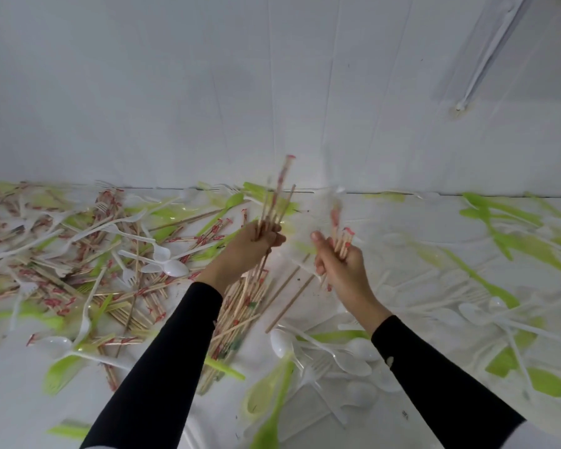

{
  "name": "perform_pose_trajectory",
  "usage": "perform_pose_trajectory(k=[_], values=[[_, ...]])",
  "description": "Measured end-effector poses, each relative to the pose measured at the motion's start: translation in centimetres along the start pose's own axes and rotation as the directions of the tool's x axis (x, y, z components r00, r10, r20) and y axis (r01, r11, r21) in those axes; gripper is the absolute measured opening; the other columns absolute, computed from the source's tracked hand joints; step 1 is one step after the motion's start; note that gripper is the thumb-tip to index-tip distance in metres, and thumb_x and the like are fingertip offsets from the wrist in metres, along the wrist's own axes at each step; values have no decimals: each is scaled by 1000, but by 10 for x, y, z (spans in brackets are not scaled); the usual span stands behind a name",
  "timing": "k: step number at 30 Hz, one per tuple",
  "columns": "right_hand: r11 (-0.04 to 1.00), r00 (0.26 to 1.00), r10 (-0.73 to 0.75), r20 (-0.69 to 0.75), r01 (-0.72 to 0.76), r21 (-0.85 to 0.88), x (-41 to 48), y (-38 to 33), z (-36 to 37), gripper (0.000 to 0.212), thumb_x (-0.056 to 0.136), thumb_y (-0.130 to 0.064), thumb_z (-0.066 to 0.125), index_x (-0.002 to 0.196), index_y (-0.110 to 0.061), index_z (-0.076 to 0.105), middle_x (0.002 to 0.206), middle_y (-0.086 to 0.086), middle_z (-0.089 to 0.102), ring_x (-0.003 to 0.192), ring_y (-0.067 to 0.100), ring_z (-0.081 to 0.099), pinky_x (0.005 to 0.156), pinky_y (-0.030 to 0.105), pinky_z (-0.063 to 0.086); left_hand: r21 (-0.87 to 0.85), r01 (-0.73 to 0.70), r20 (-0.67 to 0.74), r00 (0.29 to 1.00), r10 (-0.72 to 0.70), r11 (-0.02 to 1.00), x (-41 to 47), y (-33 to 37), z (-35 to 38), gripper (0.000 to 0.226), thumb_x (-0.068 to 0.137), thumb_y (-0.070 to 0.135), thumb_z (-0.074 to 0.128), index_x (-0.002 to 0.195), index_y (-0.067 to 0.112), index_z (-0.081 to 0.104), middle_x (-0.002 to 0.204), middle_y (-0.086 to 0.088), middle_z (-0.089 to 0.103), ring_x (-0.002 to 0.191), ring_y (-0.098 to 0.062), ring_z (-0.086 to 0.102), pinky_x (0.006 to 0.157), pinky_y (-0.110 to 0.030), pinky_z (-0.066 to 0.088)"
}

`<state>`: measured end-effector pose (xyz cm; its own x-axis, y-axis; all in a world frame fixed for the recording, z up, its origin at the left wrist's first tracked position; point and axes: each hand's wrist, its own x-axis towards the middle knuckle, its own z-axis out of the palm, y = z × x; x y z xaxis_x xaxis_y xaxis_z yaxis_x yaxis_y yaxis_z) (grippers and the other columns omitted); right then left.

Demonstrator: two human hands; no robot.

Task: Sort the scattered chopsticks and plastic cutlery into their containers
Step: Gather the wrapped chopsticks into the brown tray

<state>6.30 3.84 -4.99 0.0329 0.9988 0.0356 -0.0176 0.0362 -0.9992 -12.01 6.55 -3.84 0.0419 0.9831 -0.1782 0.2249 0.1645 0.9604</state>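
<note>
The fingers [274, 238] of the left hand [250, 249] are curling round a tall chopstick bundle [277, 196] that is pointing up at frame centre. Just beside it, the right hand [340, 267] is gripping a smaller chopstick bunch [342, 238]. Loose chopsticks [143, 290], white spoons [175, 268] and green cutlery [272, 384] are lying scattered across the white table [389, 222].

No legible text in view. Red printed marks run along the chopsticks [143, 291] strewn at left, and along those gripped upright in the left hand [256, 244] and right hand [340, 260]. All are too blurred and small to read as words, numbers or a brand.
</note>
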Motion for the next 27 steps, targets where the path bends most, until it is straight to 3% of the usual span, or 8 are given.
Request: perform_pose_trajectory(k=[3, 6, 9, 11, 13, 19, 23, 27], values=[[983, 981, 37, 189, -2, -184, -3, 19, -1, 41, 97, -41, 52, 68, -15, 67, 52, -2, 57, 53, 12, 56, 63, 29, 51, -354, -131, -184, 981, 68, 926, -1, -3, -10, 14, 105, 7, 40, 108, 11, 52, 88, -2, 61, 76, -17, 63, 73, -29, 53], [918, 939, 11, 344, 128, -376, 9, 21, -9, 23, 101, -42, 43, 100, -35, 65, 59, -7, 57, 52, 9, 50, 60, 29, 47, -419, -305, -417, 901, 117, 855, -11, -2, -22, 10, 105, 19, 44, 103, 17, 54, 76, 4, 53, 62, -11, 48, 59, -24, 44], [540, 819, 88, 567, 439, -718, 18, 20, -18, 24, 103, -35, 43, 118, -39, 61, 79, -9, 62, 65, 10, 59, 62, 30, 44, -271, -441, -561, 795, 232, 856, -32, -1, -31, 19, 103, 26, 48, 91, 12, 50, 62, 8, 40, 52, -8, 33, 49, -26, 26], [318, 729, 130, 672, 611, -725, 16, 22, -20, 27, 101, -36, 48, 119, -31, 66, 100, -10, 60, 85, 15, 63, 63, 28, 38, -211, -510, -567, 759, 320, 834, -47, -7, -31, 27, 101, 29, 47, 97, 3, 49, 64, 0, 35, 53, -11, 31, 49, -28, 24], [238, 654, 137, 744, 708, -665, 15, 27, -18, 28, 98, -36, 53, 122, -31, 67, 113, -12, 55, 89, 15, 62, 63, 26, 33, -145, -519, -540, 755, 372, 842, -59, -20, -24, 29, 101, 26, 46, 105, -3, 48, 70, -8, 40, 59, -16, 38, 52, -23, 34], [190, 578, 32, 815, 797, -573, 21, 37, -13, 17, 91, -25, 62, 107, -20, 67, 108, -8, 59, 65, 20, 60, 51, 27, 31, -72, -254, -487, 853, 188, 965, -76, -73, 1, 10, 97, 21, 59, 99, 12, 64, 85, -2, 70, 79, -21, 66, 68, -29, 52], [245, 716, -24, 698, 681, -690, 31, 24, -17, 18, 98, -25, 47, 114, -18, 51, 100, -7, 57, 70, 12, 46, 60, 29, 32, -134, -326, -514, 830, 216, 936, -82, -64, -14, 13, 104, 10, 40, 107, 15, 53, 95, 5, 72, 96, -14, 67, 83, -26, 54], [447, 851, -6, 526, 473, -759, 47, 15, -23, 6, 95, -29, 50, 97, -26, 45, 86, 1, 55, 64, 15, 49, 56, 29, 32, -116, -310, -577, 795, 190, 943, -91, -46, -40, 14, 102, 24, 47, 101, 11, 54, 71, 1, 52, 58, -9, 49, 55, -22, 43]])
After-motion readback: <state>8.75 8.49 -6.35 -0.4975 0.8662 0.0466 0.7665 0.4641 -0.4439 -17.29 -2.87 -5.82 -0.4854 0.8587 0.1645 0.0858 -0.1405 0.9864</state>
